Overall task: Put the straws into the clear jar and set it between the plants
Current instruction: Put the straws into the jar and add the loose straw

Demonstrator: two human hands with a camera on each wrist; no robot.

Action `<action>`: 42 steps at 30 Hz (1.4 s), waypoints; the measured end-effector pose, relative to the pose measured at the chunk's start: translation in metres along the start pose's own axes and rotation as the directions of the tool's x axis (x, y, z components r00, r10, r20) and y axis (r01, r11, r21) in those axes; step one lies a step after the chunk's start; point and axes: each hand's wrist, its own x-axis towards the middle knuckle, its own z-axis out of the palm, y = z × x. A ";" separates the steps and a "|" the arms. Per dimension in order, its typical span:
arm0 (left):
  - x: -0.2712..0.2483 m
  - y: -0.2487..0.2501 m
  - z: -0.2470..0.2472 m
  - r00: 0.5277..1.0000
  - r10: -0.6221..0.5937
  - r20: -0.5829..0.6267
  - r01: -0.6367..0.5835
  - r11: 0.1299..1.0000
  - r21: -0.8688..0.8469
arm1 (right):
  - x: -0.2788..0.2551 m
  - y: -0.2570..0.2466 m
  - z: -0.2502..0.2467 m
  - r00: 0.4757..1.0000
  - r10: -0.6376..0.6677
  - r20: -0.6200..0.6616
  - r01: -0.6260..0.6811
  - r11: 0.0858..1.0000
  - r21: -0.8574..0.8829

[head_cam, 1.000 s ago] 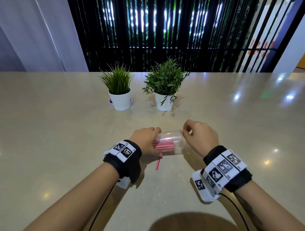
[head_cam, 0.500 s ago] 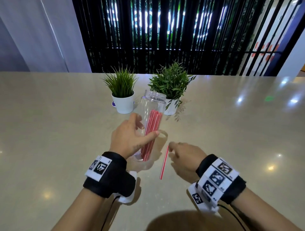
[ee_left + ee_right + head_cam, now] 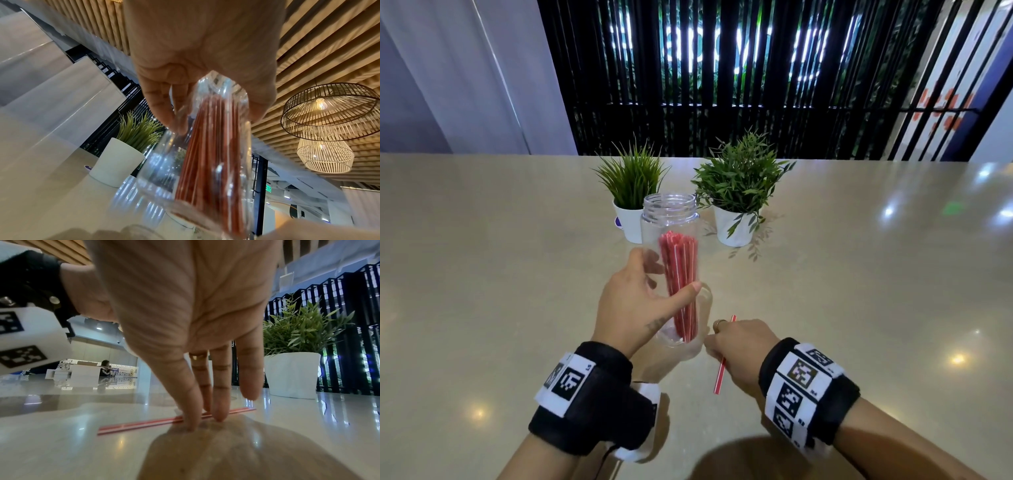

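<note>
Left hand (image 3: 635,301) grips the clear jar (image 3: 674,260) of red straws (image 3: 681,284), upright on the bench (image 3: 859,308); right hand's (image 3: 743,346) straight fingertips (image 3: 219,416) press a loose straw (image 3: 722,368) lying flat.

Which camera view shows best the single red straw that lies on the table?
The right wrist view: the loose straw lies flat along the table, the right hand touching it with its fingertips. The head view shows only its two ends beside that hand. The left wrist view does not show it.
</note>
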 end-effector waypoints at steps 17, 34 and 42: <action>-0.012 0.003 0.002 0.998 -0.012 0.056 0.017 0.996 -0.086 | -0.002 0.015 0.004 0.992 0.088 0.089 -0.102 0.980 0.170; -0.015 0.005 0.009 0.996 0.012 0.086 -0.008 0.999 -0.053 | -0.040 0.033 -0.160 0.353 0.462 -0.814 0.611 0.545 0.575; -0.019 0.009 0.010 0.995 0.041 0.095 -0.038 0.999 -0.033 | -0.029 0.016 -0.149 0.455 0.339 -0.824 0.396 0.751 0.528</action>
